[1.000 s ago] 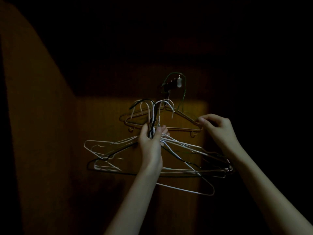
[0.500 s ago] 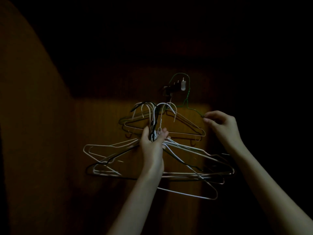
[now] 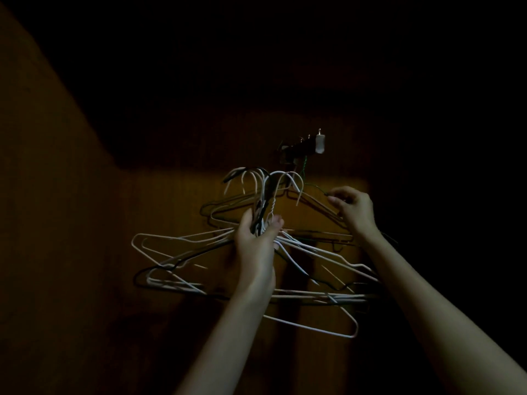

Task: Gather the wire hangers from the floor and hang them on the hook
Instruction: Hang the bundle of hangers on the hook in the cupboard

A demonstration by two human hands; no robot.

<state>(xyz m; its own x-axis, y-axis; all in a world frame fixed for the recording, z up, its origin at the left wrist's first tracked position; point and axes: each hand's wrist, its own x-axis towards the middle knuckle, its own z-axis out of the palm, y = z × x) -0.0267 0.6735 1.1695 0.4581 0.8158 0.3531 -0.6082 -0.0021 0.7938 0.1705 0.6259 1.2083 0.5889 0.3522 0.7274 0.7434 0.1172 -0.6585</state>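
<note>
Her left hand is gripping the bunched hangers below the hook; the right hand is pinching a green hanger.

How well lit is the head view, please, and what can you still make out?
Head view: very dim, one warm patch on the wooden wall; the hangers in the left hand, the right hand and the hook show; elsewhere black.

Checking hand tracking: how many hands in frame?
2. Left hand grips the necks of the hanger bunch below the hook; right hand pinches a hanger's shoulder at right.
</note>
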